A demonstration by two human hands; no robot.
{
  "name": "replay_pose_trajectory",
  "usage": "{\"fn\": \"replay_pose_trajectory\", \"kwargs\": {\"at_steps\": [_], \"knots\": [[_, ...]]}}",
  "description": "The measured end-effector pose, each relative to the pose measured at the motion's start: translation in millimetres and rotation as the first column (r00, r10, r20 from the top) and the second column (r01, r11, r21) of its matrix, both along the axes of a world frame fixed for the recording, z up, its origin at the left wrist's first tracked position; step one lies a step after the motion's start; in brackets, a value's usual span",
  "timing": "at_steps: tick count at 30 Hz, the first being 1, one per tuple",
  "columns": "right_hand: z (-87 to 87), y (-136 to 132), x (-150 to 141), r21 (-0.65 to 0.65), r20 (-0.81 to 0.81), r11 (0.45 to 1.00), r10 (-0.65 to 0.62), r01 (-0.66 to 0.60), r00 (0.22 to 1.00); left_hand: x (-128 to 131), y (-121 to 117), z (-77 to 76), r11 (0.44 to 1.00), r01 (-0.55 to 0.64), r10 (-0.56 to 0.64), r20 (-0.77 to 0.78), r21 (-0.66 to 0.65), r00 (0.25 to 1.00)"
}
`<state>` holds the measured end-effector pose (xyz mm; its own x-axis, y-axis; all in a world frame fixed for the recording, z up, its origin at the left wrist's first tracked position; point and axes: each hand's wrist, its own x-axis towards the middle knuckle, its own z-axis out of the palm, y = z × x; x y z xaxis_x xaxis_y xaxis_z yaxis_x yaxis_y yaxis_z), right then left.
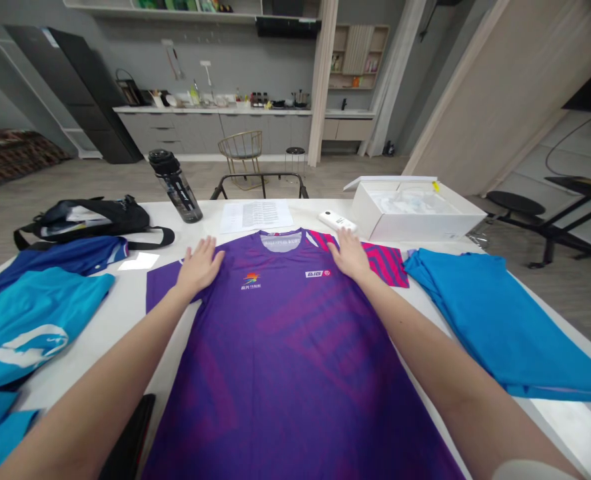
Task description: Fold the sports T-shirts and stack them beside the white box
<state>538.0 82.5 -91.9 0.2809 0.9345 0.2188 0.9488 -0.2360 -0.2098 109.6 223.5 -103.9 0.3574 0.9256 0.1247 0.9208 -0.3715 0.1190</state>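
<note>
A purple T-shirt (285,347) lies spread front side up on the white table, its collar pointing away from me. Its left-side sleeve is plain purple, while the right-side one has pink stripes. My left hand (200,267) rests flat on the shoulder by the plain sleeve. On the opposite shoulder, beside the striped sleeve, my right hand (349,255) lies with fingers stretched out. Neither hand grips the cloth. The shirt's lower hem runs out of view at the bottom.
A folded blue garment (505,320) lies at right, teal and dark blue clothes (40,313) at left. Behind them are a black bag (90,223), a water bottle (178,190), printed sheets (258,215), a small white device (336,220) and an open white box (420,220).
</note>
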Motion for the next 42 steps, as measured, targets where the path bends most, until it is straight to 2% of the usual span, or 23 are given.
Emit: {"fn": "replay_pose_trajectory", "kwargs": {"at_steps": [1,3,6,8,12,15,17,19,21,24,26,30,32,35,38,40,42], "knots": [[0.8,11.3,-17.9,-0.038,-0.036,0.995,0.090,-0.091,0.995,24.8,-0.5,2.1,0.996,0.080,-0.080,0.006,-0.035,0.997],[-1.5,33.8,-50.7,-0.130,-0.114,0.983,0.119,-0.133,0.986,70.8,0.1,3.1,0.981,0.173,-0.172,0.015,-0.088,0.985],[-11.9,58.5,-80.8,-0.253,-0.124,0.963,0.063,-0.093,0.990,115.1,5.2,-2.6,0.968,0.162,-0.167,-0.010,-0.194,0.986],[-19.1,67.4,-86.3,-0.277,-0.093,0.959,0.037,-0.061,0.995,125.5,10.4,-8.9,0.968,0.120,-0.128,-0.024,-0.220,0.991],[-25.3,74.8,-81.9,-0.258,-0.109,0.964,0.044,-0.071,0.993,122.8,20.6,-15.5,0.976,0.117,-0.118,0.005,-0.182,0.993],[-21.9,73.6,-79.5,-0.183,-0.169,0.978,0.070,-0.101,0.983,120.0,18.4,-10.0,0.979,0.140,-0.134,0.051,-0.146,0.990],[-17.0,67.1,-76.3,-0.080,-0.176,0.993,0.071,-0.086,0.982,122.2,5.6,-3.0,0.988,0.152,-0.148,0.086,-0.034,0.985],[-11.3,54.4,-66.7,0.019,-0.155,0.998,0.057,-0.055,0.986,127.8,-17.7,3.0,0.979,0.183,-0.192,0.102,0.094,0.976],[-6.4,35.8,-47.6,0.053,-0.130,0.999,0.021,-0.014,0.991,135.2,-47.2,5.2,0.960,0.241,-0.255,0.091,0.140,0.963],[-2.5,1.8,-2.5,0.012,-0.099,0.996,-0.085,0.086,0.991,143.8,-87.6,1.0,0.948,0.318,-0.319,0.060,0.015,0.946],[-1.1,-19.9,32.4,-0.012,-0.066,0.984,-0.180,0.180,0.981,145.9,-104.8,-2.0,0.940,0.334,-0.331,0.052,-0.071,0.942],[5.4,-48.7,91.9,-0.132,0.011,0.947,-0.294,0.293,0.956,152.6,-134.9,6.2,0.942,0.336,-0.334,0.082,-0.021,0.939],[11.3,-54.7,111.3,-0.212,0.056,0.925,-0.310,0.314,0.949,164.2,-165.6,17.6,0.919,0.395,-0.391,0.098,-0.022,0.915],[19.3,-57.4,128.8,-0.258,0.109,0.910,-0.307,0.325,0.945,192.9,-238.7,36.4,0.816,0.576,-0.566,0.150,-0.037,0.811],[21.5,-57.1,138.6,-0.261,0.149,0.921,-0.258,0.290,0.955,226.6,-323.5,46.7,0.674,0.734,-0.706,0.218,-0.083,0.674],[19.2,-56.6,144.1,-0.261,0.169,0.927,-0.232,0.270,0.958,246.9,-372.4,44.5,0.566,0.811,-0.780,0.219,-0.150,0.585],[15.2,-55.8,149.6,-0.253,0.189,0.923,-0.247,0.290,0.950,263.7,-409.6,35.7,0.506,0.839,-0.812,0.217,-0.199,0.542]]}}
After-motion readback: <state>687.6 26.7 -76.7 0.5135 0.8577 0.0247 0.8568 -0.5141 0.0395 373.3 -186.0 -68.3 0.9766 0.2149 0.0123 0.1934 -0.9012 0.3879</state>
